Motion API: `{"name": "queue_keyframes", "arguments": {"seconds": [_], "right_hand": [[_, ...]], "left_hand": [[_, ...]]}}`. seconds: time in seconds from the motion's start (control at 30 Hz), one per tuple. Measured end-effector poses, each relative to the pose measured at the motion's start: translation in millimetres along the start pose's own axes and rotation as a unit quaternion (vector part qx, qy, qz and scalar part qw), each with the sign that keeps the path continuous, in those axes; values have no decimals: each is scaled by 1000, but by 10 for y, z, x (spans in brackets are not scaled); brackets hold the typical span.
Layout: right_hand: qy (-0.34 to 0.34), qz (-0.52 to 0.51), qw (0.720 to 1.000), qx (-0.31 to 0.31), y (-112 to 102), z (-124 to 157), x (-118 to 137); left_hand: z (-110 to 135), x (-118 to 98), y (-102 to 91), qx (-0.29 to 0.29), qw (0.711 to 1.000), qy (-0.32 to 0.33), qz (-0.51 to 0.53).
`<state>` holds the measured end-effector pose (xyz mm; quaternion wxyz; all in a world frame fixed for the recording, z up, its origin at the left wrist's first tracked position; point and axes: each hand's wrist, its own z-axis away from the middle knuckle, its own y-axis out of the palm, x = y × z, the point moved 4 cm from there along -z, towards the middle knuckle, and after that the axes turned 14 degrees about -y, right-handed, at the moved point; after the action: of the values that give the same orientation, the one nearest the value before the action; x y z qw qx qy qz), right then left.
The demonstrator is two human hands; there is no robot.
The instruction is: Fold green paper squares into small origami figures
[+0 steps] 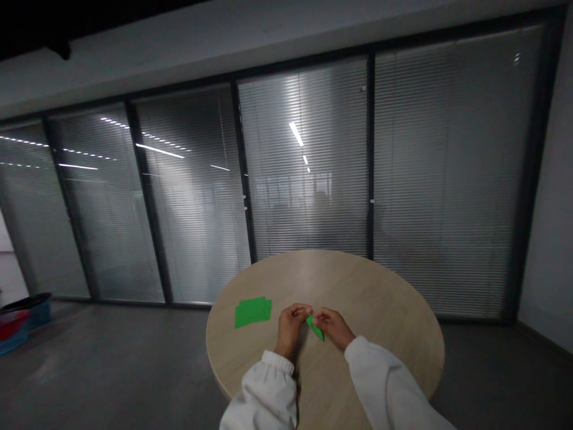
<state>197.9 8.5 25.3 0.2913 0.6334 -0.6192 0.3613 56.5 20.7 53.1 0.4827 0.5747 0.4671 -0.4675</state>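
Observation:
Both my hands meet over the middle of a round light-wood table (380,310). My left hand (290,325) and my right hand (332,325) are both closed in a pinch on one small folded green paper (315,327), held just above the tabletop. A small stack of flat green paper sheets (253,311) lies on the table to the left of my left hand, untouched. I wear white long sleeves.
A wall of glass panels with shut blinds (304,173) stands behind the table. Grey floor surrounds the table. Blue and red tubs (20,322) sit on the floor at the far left edge.

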Motion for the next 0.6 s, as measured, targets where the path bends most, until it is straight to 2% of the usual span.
{"name": "queue_keyframes", "arguments": {"seconds": [0.2,0.6], "right_hand": [[40,-2,997,62,71,30,-7],[54,-17,997,48,52,21,36]], "left_hand": [[29,-17,26,1,1000,-16,-14],[67,-69,25,-14,1000,-20,-8]]}}
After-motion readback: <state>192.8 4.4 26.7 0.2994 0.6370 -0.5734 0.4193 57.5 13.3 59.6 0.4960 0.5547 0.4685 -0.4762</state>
